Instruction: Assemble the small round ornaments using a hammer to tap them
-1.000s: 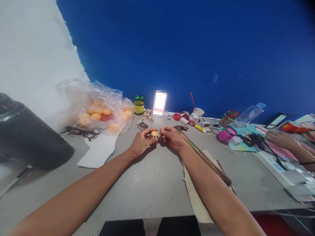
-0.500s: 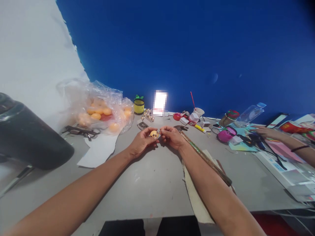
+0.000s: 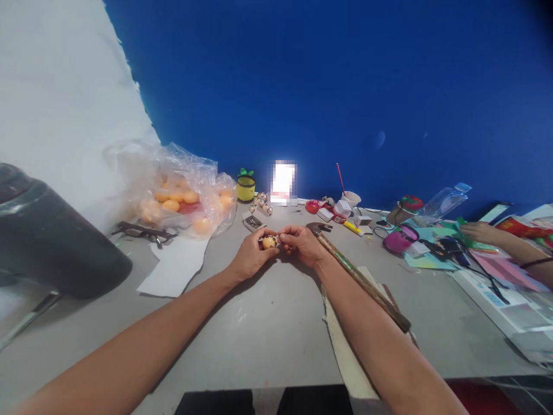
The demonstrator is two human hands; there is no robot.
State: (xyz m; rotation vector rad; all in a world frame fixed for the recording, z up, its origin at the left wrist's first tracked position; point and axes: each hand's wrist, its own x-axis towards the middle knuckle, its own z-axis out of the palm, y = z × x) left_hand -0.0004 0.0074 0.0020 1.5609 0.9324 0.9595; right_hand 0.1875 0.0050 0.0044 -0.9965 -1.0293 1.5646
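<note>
Left hand [image 3: 249, 253] has its grip pinching the yellow ball [image 3: 269, 242] over the bench [image 3: 276, 328], right hand [image 3: 303, 246] has fingertips pressed together just beside it, anything between them too small to tell; likely fault: ball rolls loose if pushed off-centre on its round side.

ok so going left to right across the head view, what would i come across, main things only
Dark cylindrical bottle, clear plastic bag with orange contents, yellow cup with green top, dark-spotted yellow ball in the left hand, right hand, white cup, magenta pouch, clear plastic bottle, another person's hand.
</note>
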